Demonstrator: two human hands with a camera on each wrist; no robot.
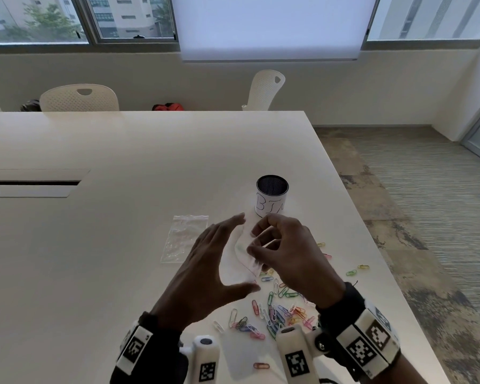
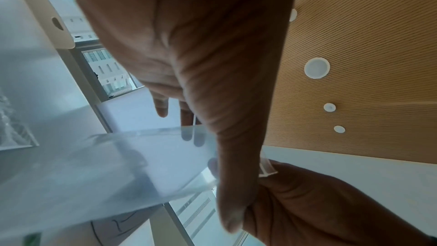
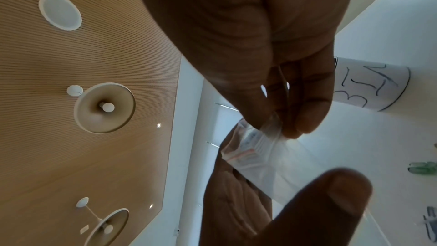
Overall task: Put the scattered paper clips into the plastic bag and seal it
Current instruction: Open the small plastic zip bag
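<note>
I hold a small clear zip plastic bag (image 1: 240,257) up above the table between both hands. My right hand (image 1: 261,242) pinches the bag's upper edge with curled fingers; the right wrist view shows the crumpled zip strip (image 3: 260,137) in its fingertips. My left hand (image 1: 219,259) is spread with straight fingers against the bag's left side, thumb out below it. In the left wrist view its fingers (image 2: 187,134) show through the plastic bag (image 2: 118,166). Several coloured paper clips (image 1: 275,311) lie scattered on the white table (image 1: 122,162) under my right wrist.
A second clear bag (image 1: 185,239) lies flat to the left of my hands. A black mesh cup labelled BIN (image 1: 272,196) stands just behind them. More clips (image 1: 355,270) lie near the table's right edge and one (image 1: 261,365) by my wrists. White chairs (image 1: 79,98) stand beyond the far edge.
</note>
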